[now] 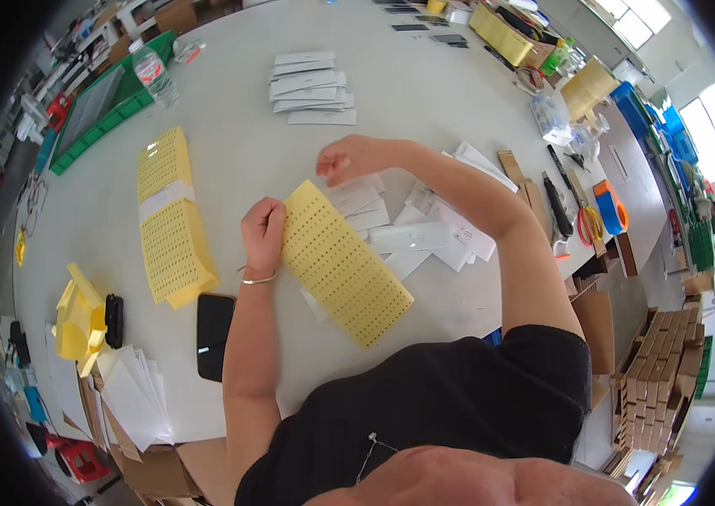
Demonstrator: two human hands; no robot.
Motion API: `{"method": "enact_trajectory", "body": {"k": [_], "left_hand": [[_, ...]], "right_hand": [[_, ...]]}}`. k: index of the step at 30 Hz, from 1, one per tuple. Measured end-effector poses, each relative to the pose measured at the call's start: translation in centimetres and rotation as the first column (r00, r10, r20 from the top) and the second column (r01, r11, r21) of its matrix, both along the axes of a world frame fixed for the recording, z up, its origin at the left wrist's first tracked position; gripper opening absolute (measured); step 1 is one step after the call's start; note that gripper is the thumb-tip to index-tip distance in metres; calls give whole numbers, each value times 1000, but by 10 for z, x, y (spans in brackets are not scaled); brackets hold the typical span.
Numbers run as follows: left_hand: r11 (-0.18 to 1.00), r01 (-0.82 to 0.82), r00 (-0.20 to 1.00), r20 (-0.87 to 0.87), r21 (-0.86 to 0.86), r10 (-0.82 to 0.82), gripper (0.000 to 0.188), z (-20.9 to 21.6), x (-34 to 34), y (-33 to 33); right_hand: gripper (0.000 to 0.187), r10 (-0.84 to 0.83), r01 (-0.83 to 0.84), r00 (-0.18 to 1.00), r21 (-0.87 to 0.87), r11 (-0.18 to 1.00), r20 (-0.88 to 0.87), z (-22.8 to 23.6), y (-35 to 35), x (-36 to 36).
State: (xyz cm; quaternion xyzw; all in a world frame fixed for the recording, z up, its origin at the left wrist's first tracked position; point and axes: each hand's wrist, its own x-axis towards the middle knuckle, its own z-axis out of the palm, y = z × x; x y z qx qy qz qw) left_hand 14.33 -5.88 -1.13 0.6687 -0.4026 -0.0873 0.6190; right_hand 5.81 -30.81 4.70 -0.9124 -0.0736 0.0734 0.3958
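Black short-sleeved shirt [450, 392] is filling my foreground; closed left hand [263, 232] is gripping a yellow, rectangular printed sheet [345, 266] over a pale table [231, 84]; half-curled right hand [359, 158] is hovering nearby, contents unclear.

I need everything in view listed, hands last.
Table: 1, whitish, centre
Sheet: at least 1, yellow, centre
Banded bundle: 1, yellow, left
Pile: 1, white, far centre
Packets: several, white, right of sheet
Phone: 1, black, lower left
Papers: several, white, lower left
Bottle: 1, clear, far left
Tray: 1, green, far left
Unclear item: 1, yellow, left
Cutter: 1, black, right
Scissors: 1, yellow-handled, right
Tape roll: 1, orange and blue, right
Cartons: many, brown, lower right
Clutter: many, mixed, picture edges
Shirt: 1, black, bottom
Left hand: 1, bare, gripping sheet
Right hand: 1, bare, beyond sheet's far corner
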Motion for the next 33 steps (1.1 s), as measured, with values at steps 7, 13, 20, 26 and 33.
{"method": "enact_trajectory", "body": {"k": [7,13,20,26,33], "left_hand": [[970,210,973,73,125,-220,13,-15,1,-8],[937,277,960,-21,215,-279,21,-20,-5,-13],[917,287,954,10,278,-301,23,-3,-9,-9],[916,282,958,-38,285,-283,23,-11,2,-3],[917,326,945,-111,229,-308,12,-4,-5,-9]], "right_hand": [[50,-599,690,661,-52,722,452,-51,-66,82],[66,-694,800,586,-161,578,418,-46,-71,104],[66,-639,803,576,-208,559,510,-62,-67,107],[66,-572,756,617,-206,621,540,-60,-61,104],[63,-643,804,536,-97,587,548,-67,-63,102]]}}
